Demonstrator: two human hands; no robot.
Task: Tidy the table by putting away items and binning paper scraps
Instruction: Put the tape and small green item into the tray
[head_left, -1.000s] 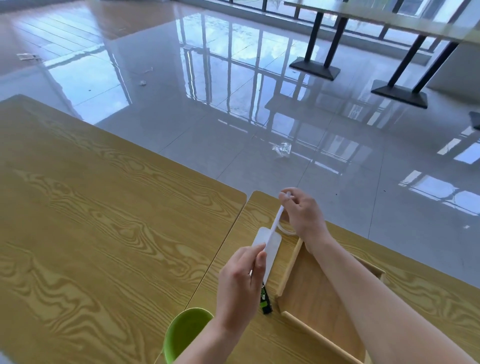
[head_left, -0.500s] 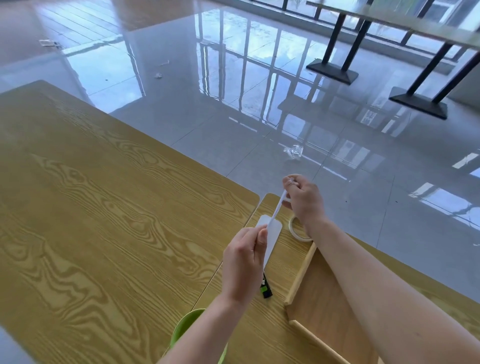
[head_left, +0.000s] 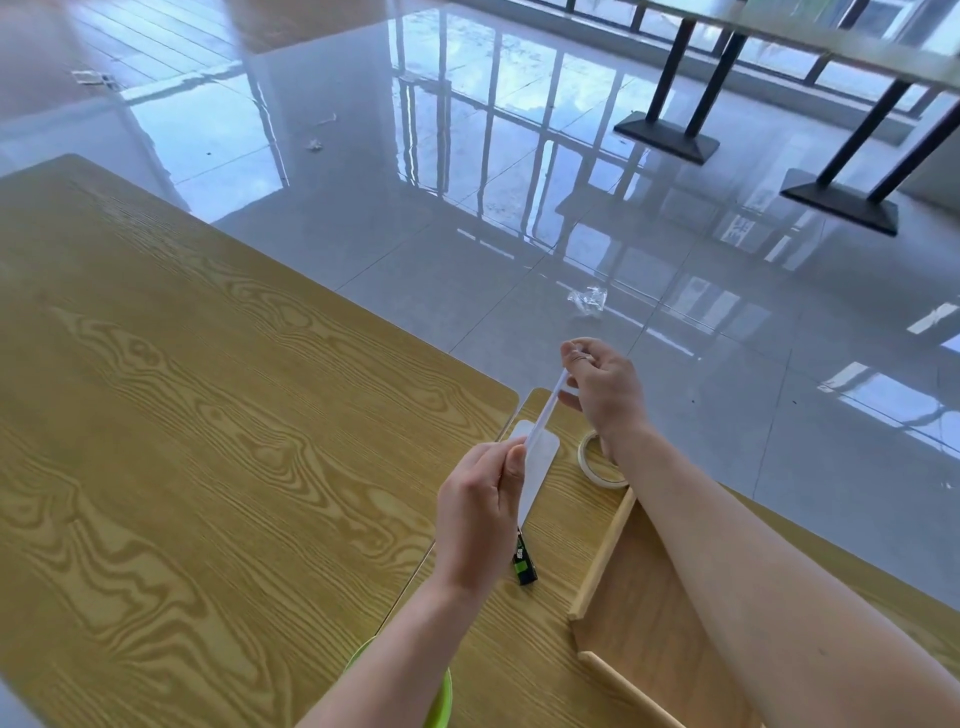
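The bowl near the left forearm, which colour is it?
Light green bowl, seen in the head view.

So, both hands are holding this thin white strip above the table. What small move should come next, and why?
Probably the left hand should bring its end of the white strip up to the right hand, folding it small. The strip is pulled straight between both hands in the air, too long to drop neatly, and the green bin sits just below the left forearm.

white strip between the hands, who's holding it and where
Both: the left hand pinches the thin white paper strip at its near end, the right hand at its far end.
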